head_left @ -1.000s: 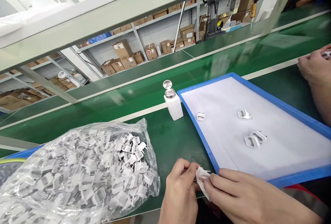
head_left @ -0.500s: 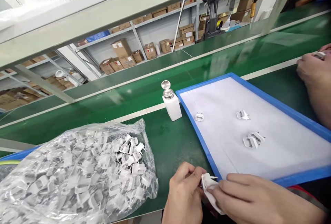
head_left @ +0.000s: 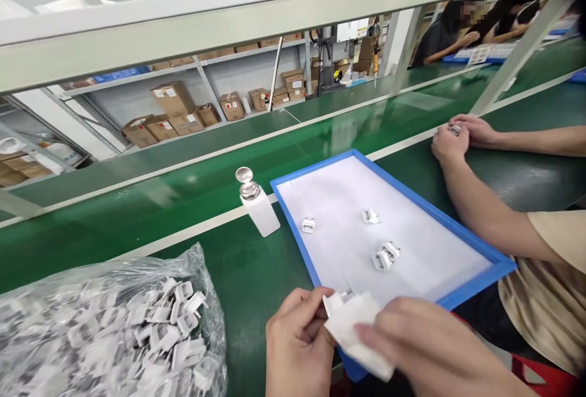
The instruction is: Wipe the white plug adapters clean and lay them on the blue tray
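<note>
My left hand (head_left: 300, 339) pinches a white plug part (head_left: 335, 303) at the near edge of a blue-rimmed tray (head_left: 434, 217). Fingers of my right hand (head_left: 421, 339) hold a white cloth (head_left: 359, 330) against that part, covering much of it. Several white plug parts lie on the tray's white surface, among them one at its left side (head_left: 308, 225) and one farther right (head_left: 370, 216). To the left, a clear plastic bag (head_left: 210, 299) is full of similar white parts.
A white pump bottle (head_left: 260, 211) stands left of the tray. Another person's hands (head_left: 451, 140) hold a small part at the right. More people sit at the far right. A pale beam (head_left: 206, 36) crosses above the green bench.
The camera view has swung right, bringing the other person's arms and more people into view. The white cloth now lies flatter and more spread over the part between my hands.
</note>
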`<state>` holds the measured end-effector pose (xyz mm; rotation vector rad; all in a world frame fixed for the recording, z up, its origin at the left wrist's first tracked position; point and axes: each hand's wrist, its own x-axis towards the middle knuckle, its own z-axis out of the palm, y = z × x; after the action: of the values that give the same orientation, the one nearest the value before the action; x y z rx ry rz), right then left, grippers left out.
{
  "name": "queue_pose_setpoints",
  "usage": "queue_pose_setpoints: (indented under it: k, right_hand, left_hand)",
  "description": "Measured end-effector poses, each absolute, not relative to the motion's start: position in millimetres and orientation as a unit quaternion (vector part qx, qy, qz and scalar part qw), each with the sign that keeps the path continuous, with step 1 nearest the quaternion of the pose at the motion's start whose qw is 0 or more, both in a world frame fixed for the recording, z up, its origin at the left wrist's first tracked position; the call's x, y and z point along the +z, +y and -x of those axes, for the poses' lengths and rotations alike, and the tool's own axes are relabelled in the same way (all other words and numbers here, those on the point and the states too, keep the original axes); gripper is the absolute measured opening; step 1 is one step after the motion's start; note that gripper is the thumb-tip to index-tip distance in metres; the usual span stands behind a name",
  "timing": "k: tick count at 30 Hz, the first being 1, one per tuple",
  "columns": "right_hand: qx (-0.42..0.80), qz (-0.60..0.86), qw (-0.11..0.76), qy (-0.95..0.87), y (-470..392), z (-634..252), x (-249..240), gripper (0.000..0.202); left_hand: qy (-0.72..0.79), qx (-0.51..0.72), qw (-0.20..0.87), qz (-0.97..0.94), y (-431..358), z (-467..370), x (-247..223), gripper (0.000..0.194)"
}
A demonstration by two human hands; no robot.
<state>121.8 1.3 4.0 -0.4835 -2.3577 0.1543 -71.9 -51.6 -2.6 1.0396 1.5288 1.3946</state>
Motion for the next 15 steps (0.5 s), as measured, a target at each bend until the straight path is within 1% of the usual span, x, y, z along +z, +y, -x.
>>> queue_pose_setpoints:
  k: [2, 4, 5, 6, 7, 8, 11, 13, 15]
  right_hand:
    - [0.068, 0.334, 0.439, -0.831, 5, -141, -2, 0.025]
    - [0.114, 0.465, 0.511, -0.714, 8, -153, -10, 0.008]
    - [0.135, 0.494, 0.525, -0.679, 7, -155, -14, 0.008]
    - [0.141, 0.495, 0.53, -0.674, 6, -155, -18, 0.009]
    - [0.132, 0.468, 0.522, -0.701, 5, -152, -21, 0.005]
    - [0.112, 0.425, 0.512, -0.738, 3, -149, -23, 0.006]
    - [0.069, 0.316, 0.478, -0.816, -1, -135, -24, 0.041]
    - [0.058, 0.324, 0.477, -0.815, -1, -128, -22, 0.053]
    - [0.052, 0.374, 0.475, -0.795, 0, -126, -21, 0.053]
  left_hand:
    - [0.554, 0.596, 0.502, -0.294, -41, 61, 4, 0.031]
    - [0.522, 0.617, 0.555, -0.199, -32, 51, 10, 0.043]
    - [0.515, 0.621, 0.567, -0.167, -29, 46, 12, 0.045]
    - [0.507, 0.625, 0.575, -0.146, -26, 42, 13, 0.046]
    - [0.496, 0.629, 0.582, -0.138, -23, 38, 12, 0.046]
    - [0.481, 0.63, 0.594, -0.137, -21, 35, 11, 0.043]
    - [0.412, 0.622, 0.656, -0.111, -18, 27, 4, 0.038]
    - [0.36, 0.603, 0.708, -0.076, -17, 23, -1, 0.042]
    - [0.319, 0.583, 0.746, -0.043, -15, 21, -4, 0.047]
